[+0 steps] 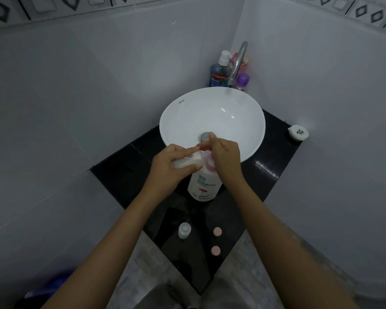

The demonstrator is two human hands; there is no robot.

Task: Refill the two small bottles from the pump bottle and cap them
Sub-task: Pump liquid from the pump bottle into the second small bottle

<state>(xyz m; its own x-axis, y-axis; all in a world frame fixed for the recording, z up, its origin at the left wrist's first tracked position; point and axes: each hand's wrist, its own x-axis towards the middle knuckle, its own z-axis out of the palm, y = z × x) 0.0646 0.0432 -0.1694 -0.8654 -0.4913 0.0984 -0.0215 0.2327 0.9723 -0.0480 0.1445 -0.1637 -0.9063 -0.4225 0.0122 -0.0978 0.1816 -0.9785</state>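
Sideways: left hand (172,163) fingers grip small bottle (188,162), mouth toward pump bottle (204,184); right hand (226,157) presses pump.

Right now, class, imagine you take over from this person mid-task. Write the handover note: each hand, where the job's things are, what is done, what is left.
Left hand: holds a small bottle tilted at the pump bottle's nozzle.
Right hand: on top of the pump head, seemingly pressing.
Second small bottle: upright on the black counter, uncapped; fill level unclear.
Two pink caps lie loose on the counter near it.
Done: both bottles opened.
Left: finish filling, check the second bottle, cap both.
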